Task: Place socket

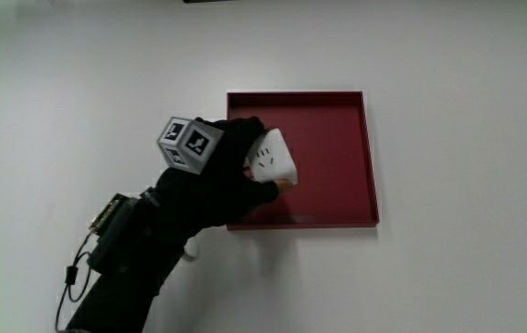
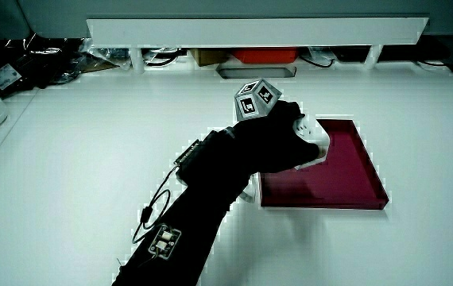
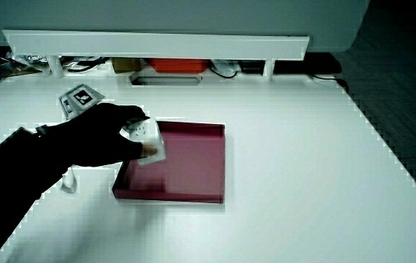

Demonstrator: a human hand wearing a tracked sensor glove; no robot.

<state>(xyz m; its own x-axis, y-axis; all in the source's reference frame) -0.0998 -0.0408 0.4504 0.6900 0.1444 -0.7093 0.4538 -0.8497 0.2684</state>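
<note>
Socket (image 1: 272,157), a white block with slot markings on its face, is pinched between the curled fingers of the gloved hand (image 1: 222,176) over the dark red tray (image 1: 337,157), just inside the tray's edge nearest the forearm (image 1: 134,254).

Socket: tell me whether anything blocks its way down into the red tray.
Nothing visible does. The hand holds the socket over the tray, near one wall, and the tray floor around it shows bare.

White table (image 1: 448,277); low partition (image 2: 258,30), cluttered shelf beneath.
</note>
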